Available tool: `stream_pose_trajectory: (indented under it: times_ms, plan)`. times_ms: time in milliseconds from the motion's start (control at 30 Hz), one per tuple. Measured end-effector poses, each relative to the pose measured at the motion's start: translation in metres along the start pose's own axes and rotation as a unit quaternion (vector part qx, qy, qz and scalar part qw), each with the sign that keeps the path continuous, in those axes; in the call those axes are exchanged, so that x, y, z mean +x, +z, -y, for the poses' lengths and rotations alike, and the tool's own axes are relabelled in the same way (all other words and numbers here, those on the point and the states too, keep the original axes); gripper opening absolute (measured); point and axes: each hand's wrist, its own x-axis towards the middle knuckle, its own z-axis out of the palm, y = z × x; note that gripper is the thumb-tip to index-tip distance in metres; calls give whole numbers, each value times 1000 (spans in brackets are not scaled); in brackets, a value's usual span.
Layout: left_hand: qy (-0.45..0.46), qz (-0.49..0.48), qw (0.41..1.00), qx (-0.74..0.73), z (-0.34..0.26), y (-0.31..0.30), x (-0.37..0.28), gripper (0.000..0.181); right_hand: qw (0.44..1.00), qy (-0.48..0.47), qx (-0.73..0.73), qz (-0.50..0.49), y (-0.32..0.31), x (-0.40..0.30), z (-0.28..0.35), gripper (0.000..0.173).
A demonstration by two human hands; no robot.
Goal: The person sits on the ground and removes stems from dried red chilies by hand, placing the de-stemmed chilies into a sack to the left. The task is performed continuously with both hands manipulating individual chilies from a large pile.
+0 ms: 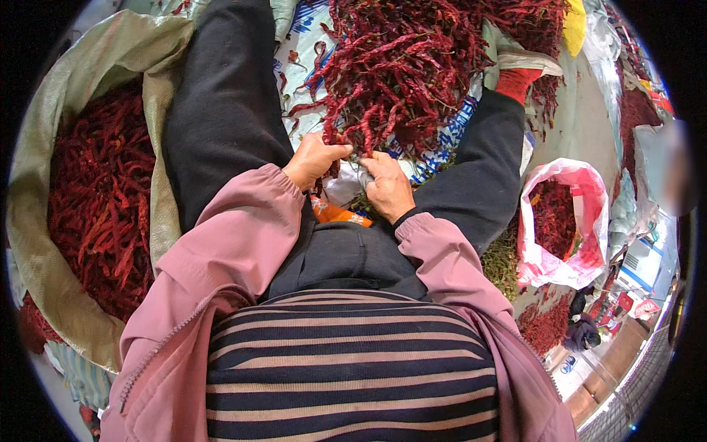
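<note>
A large heap of dried red chili peppers (403, 72) lies between my legs on printed white plastic sheeting (295, 66). At the heap's near edge, my left hand (315, 160) is closed on dried chilies that hang from its fingers. Just to the right, my right hand (388, 185) pinches at the stem end of a chili with thumb and forefinger, close to my left fingertips. The exact grip of the right fingers is partly hidden. Below the hands are a crumpled white plastic piece and an orange patterned cloth or bag (339, 211).
A big woven sack (33, 221) of dried chilies stands open at the left. To the right are a pink-and-white plastic bag (594, 221) holding chilies, a pile of greenish stems (500, 265) and loose red chilies (544, 326). A blurred shape shows at the far right edge.
</note>
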Motion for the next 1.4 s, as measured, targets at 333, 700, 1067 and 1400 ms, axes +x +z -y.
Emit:
stream_pose_trajectory:
  times_ms: [333,700,1067,1400]
  plan:
    - [-59,58,979,-188,-10,-5,-9,12,961,35,274,-17,-1,-6,18,27]
    - [-18,0,979,-203,-20,0,-29,13,959,71,273,14,-2,-9,10,30]
    - [157,12,983,-93,-45,28,-68,10,985,151,81,29,2,-21,-17,23]
    - [33,-35,976,-214,-41,-1,-47,7,929,288,176,-151,2,41,-31,30]
